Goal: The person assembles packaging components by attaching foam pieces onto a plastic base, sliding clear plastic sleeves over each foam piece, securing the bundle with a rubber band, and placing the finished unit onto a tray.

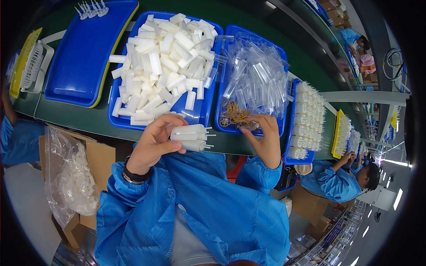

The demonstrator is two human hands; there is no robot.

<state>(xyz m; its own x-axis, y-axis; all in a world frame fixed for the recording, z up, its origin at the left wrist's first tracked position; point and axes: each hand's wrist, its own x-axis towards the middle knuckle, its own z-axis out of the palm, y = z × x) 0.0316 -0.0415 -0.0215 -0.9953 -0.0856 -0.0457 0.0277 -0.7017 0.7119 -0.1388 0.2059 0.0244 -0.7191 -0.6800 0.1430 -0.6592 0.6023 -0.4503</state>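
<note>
My left hand (155, 141) is closed round a pair of white tubular plastic pieces (188, 131), lying side by side with thin white prongs sticking out to the right. Over the near edge of a blue tray (282, 124), my right hand (267, 138) has its thumb and fingers brought together on a small clear plastic piece (251, 126), partly hidden by the fingers. Yellow-brown rubber bands (233, 113) lie in that tray just left of my right fingertips. A heap of clear plastic sleeves (257, 73) fills the tray beyond them.
Left of the sleeves, a blue tray (116, 93) holds piled white blocks (166, 57). Farther left, a blue tray (75, 62) carries several pronged white parts (92, 9). Rows of pronged white pieces (307, 119) stand at right. A cardboard box (104, 159) sits below left. Co-workers (337, 179) are nearby.
</note>
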